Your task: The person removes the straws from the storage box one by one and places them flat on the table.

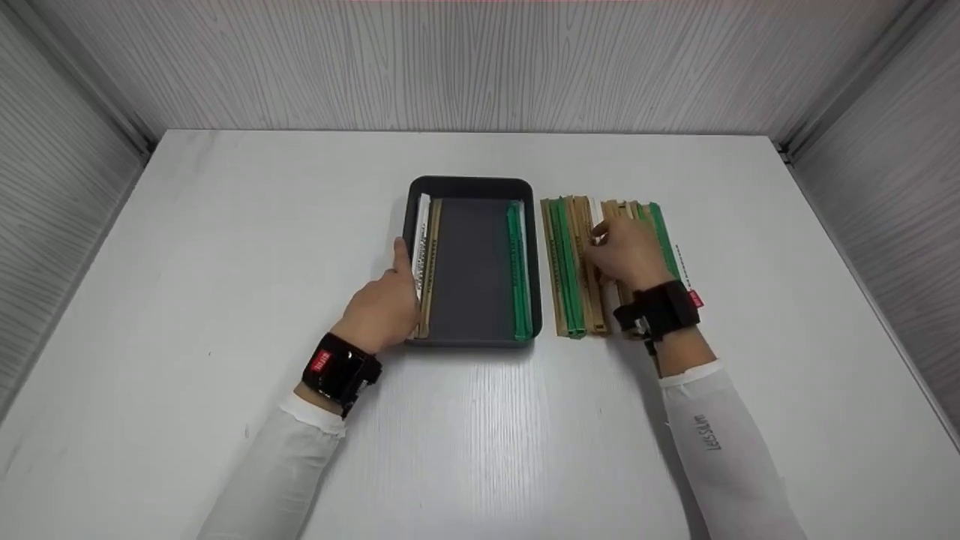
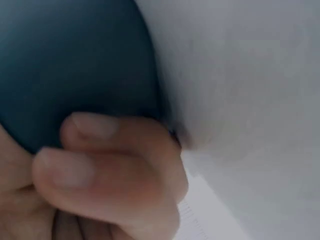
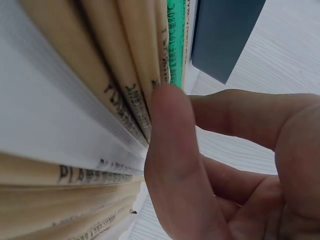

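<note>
My left hand (image 1: pixel 381 309) holds the dark grey tray (image 1: pixel 474 343) at its left side, index finger straight along the rim. In the left wrist view two curled fingers (image 2: pixel 115 185) lie against the tray's dark wall. Within the tray are a white wrapped strip (image 1: pixel 422 247) and a brown one (image 1: pixel 432 277) at left, and green wrapped strips (image 1: pixel 517 270) at right. Over the row of long, printed paper-wrapped strips right of the tray, my right hand (image 1: pixel 630 251) pinches at a brown paper-wrapped strip (image 3: pixel 142 40) with thumb and index finger; the fingertips' exact contact is partly hidden.
Brown, white and green wrapped strips (image 1: pixel 568 262) lie side by side just right of the tray; my right hand covers some. One white printed strip (image 1: pixel 682 262) lies at the row's right edge. Pale panels (image 1: pixel 480 67) stand behind the white table (image 1: pixel 480 435).
</note>
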Motion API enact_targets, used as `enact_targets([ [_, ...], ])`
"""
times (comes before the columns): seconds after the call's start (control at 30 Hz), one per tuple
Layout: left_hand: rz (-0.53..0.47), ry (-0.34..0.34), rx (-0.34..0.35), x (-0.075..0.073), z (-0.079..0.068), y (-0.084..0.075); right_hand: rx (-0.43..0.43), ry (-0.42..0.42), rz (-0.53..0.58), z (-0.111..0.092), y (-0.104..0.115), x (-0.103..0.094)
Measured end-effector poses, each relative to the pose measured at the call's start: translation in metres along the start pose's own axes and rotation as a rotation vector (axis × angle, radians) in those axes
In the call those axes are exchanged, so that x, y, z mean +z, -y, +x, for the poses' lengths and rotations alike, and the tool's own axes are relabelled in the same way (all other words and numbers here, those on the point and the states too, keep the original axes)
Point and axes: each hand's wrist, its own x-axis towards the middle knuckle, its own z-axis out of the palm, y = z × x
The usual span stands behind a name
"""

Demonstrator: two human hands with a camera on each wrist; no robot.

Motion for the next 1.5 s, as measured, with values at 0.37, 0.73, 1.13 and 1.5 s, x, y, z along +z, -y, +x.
enact_targets([
  [0.37,-0.104,0.073,0.025,-0.009,0.001,0.006,-0.138,-0.168,0.047,-0.012,0.045,0.0],
  [0.73,-0.132,0.099,0.013,-0.013,0.0,0.01,-0.3,-0.01,0.067,0.003,0.14,0.042],
  [1.13,-0.096,0.08,0.026,-0.008,0.0,0.008,-0.234,0.179,-0.113,0.028,0.166,0.11],
  [1.5,-0.094,0.066,0.012,-0.006,0.0,0.01,-0.258,0.176,-0.153,0.024,0.166,0.115],
])
